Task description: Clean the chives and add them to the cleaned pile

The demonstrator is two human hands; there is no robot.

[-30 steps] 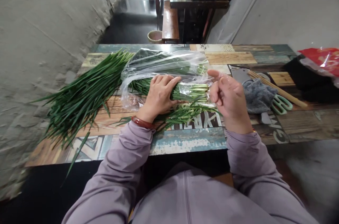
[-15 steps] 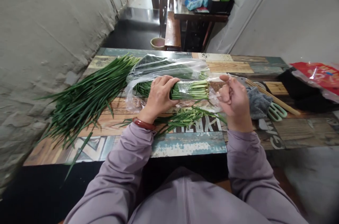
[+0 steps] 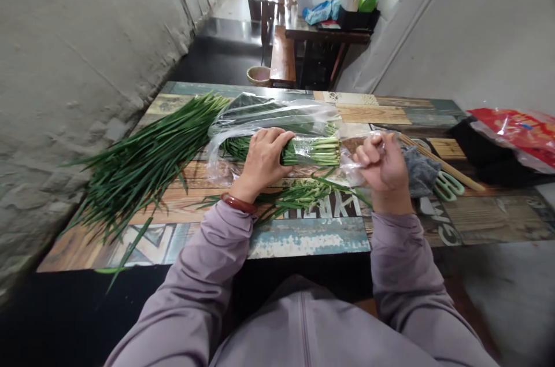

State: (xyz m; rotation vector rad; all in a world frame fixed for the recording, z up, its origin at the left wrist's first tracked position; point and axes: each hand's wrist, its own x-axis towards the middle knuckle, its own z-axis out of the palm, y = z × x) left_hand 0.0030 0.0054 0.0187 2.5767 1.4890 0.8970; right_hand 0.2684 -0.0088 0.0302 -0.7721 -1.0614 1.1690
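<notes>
A bunch of garlic chives (image 3: 314,151) lies in a clear plastic bag (image 3: 349,166), its pale cut ends pointing right. Across the leafy part, my left hand (image 3: 267,153) is wrapped over the bunch and grips it through the plastic. Past the stem ends, my right hand (image 3: 381,162) is closed on the end of the bag, pinching the film. Behind them rests another bagged bunch (image 3: 277,112). A large loose heap of chives (image 3: 147,150) spreads to the left. Scraps of chive leaves (image 3: 303,195) lie in front of the bag.
Right of my right hand lie a grey cloth (image 3: 420,170), green-handled scissors (image 3: 448,186) and wooden sticks (image 3: 451,167). A red plastic package (image 3: 518,130) is at the far right. Beyond the table (image 3: 303,237) stand a bench (image 3: 283,58) and a second table (image 3: 327,34).
My right hand has shifted slightly, with its fingers curled tighter on the bag's end. The left hand still grips the bunch. The view has tilted slightly.
</notes>
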